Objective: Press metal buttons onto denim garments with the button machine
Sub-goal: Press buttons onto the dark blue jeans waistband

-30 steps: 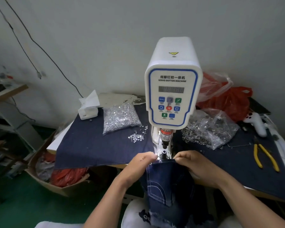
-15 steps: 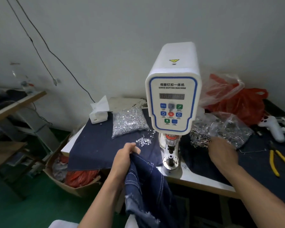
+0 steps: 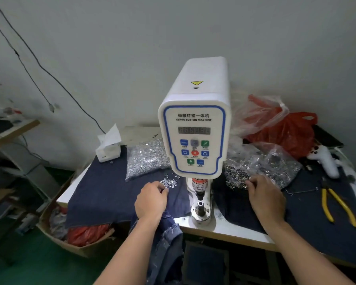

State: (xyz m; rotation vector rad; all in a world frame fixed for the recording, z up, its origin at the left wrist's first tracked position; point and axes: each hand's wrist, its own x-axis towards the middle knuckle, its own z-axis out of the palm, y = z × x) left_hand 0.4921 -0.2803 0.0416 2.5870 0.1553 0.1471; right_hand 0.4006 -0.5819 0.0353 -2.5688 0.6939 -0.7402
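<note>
Both hands are at the parts supply, one on each side of the machine (image 3: 194, 128). The left hand (image 3: 151, 199) reaches forward to the small loose heap of studs (image 3: 170, 182) on the bench (image 3: 224, 228), its fingertips at the near edge of the heap. Whether they have pinched a stud I cannot tell. The right hand (image 3: 265, 198) lies at the near edge of the spilled caps (image 3: 236, 177), fingers bent toward them, and whether that grip has closed on a cap is hidden too.

The denim (image 3: 167, 233) hangs over the bench's front edge under the left wrist, its length running downward off the bench. It looks draped, not gripped. The die (image 3: 200, 206) stands bare between the hands, somewhat nearer the left.

My judgement is that the coming move turns on this: each part lies just ahead of its own hand, and the die lies inward from both.

Half a second ago the left hand held the denim up in a fist; that hand has since gone forward to the studs, with the garment now under its wrist. The right hand has advanced slightly into the caps
</note>
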